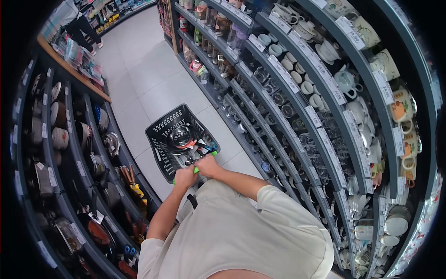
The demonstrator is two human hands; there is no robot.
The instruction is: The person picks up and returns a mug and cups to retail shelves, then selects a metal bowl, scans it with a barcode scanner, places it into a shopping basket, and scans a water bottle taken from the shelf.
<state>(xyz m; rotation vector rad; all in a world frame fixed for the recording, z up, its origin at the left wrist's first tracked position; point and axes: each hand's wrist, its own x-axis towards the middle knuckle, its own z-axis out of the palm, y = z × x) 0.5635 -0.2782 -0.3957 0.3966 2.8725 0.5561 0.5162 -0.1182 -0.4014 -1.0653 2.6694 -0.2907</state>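
Observation:
Both hands are closed around the green handle (196,170) of a black perforated shopping basket (172,119), which is in front of my body. My left hand (185,177) grips the handle's left part, and my right hand (207,166) grips it further right. Inside the basket sits a round pot with a shiny, clear-looking lid (180,136). Beside it lie dark-handled items and something with a red-orange label, partly overlapping and too small to name. My hands and the basket wall hide some of the contents.
Shelves of mugs, teapots (346,80), glasses and plates (397,225) line the right side. Pots and pans (60,138) fill the left shelves. A pale tiled aisle floor (134,69) runs ahead, where a person in dark trousers (80,30) stands at the far left.

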